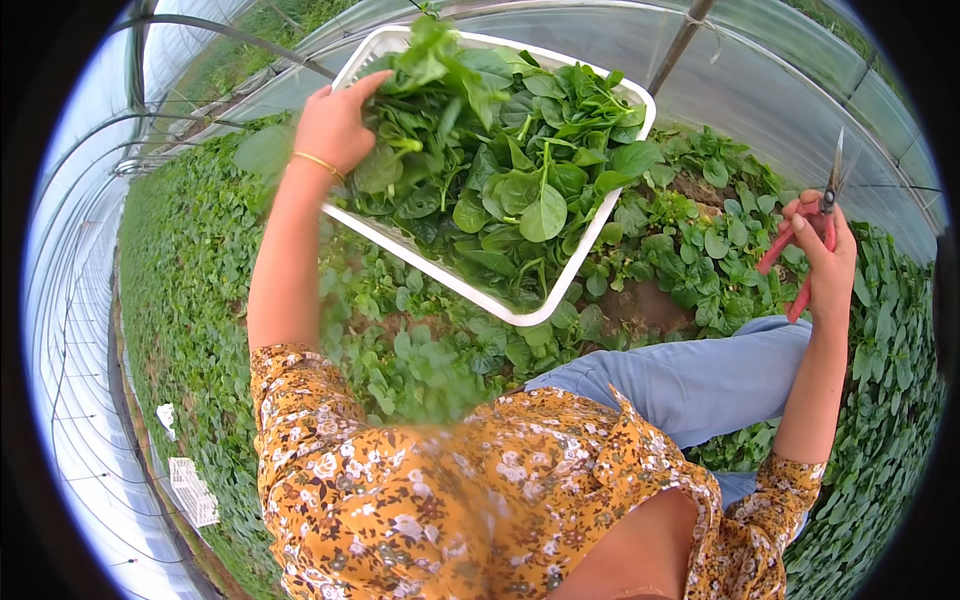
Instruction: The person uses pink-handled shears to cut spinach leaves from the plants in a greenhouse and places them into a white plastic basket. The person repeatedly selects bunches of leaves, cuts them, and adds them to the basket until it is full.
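Observation:
My left hand (334, 131), with a thin gold-coloured bracelet at the wrist, is over the left side of a white plastic crate (450, 277). Its thumb and index finger are spread beside blurred green leaves (435, 64); the other fingers are mostly hidden, so a hold on leaves cannot be made out. Broad leafy greens (517, 191), some with cut stems showing, are heaped inside the crate. Out to the right, my right hand (825, 255) grips red-handled scissors (831, 187), their blades pointing up and away from the crate.
Low leafy plants (420, 352) cover the ground around my blue-trousered leg (675, 382). A clear plastic film wall (757, 97) with a post (679, 45) stands behind the crate. Another white crate (193, 491) sits far left, near a white object (166, 420), under the tunnel's hoops.

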A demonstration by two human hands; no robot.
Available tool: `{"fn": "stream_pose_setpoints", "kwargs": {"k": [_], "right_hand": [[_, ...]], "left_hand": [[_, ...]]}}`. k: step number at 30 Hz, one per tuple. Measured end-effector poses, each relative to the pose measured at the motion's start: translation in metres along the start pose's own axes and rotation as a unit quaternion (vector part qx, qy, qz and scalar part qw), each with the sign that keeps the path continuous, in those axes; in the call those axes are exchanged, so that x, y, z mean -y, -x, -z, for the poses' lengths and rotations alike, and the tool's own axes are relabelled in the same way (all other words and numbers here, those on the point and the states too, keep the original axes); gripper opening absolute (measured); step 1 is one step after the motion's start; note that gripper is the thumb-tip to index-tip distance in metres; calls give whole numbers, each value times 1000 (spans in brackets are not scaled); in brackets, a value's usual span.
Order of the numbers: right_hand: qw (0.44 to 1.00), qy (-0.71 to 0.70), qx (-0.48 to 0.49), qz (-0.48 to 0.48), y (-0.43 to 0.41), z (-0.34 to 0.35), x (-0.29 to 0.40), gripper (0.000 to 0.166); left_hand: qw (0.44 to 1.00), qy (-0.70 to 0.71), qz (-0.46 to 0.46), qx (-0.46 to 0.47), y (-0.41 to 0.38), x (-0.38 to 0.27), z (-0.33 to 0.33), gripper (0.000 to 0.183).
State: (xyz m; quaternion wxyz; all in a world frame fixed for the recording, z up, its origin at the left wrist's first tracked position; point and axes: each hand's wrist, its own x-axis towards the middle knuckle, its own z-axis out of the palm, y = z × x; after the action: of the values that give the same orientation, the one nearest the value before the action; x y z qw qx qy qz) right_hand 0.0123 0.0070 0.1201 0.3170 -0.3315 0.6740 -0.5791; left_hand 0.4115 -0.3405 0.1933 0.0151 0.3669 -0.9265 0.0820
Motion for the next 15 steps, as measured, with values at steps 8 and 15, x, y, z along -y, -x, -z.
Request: {"fn": "stream_pose_setpoints", "kwargs": {"k": [8,15], "right_hand": [[999,1,-35,-36,-1,1,2,28],[981,42,-187,-40,34,115,26,32]], "left_hand": [[963,-85,246,76,-109,90,-30,46],[908,7,324,266,-160,61,-157,125]]}}
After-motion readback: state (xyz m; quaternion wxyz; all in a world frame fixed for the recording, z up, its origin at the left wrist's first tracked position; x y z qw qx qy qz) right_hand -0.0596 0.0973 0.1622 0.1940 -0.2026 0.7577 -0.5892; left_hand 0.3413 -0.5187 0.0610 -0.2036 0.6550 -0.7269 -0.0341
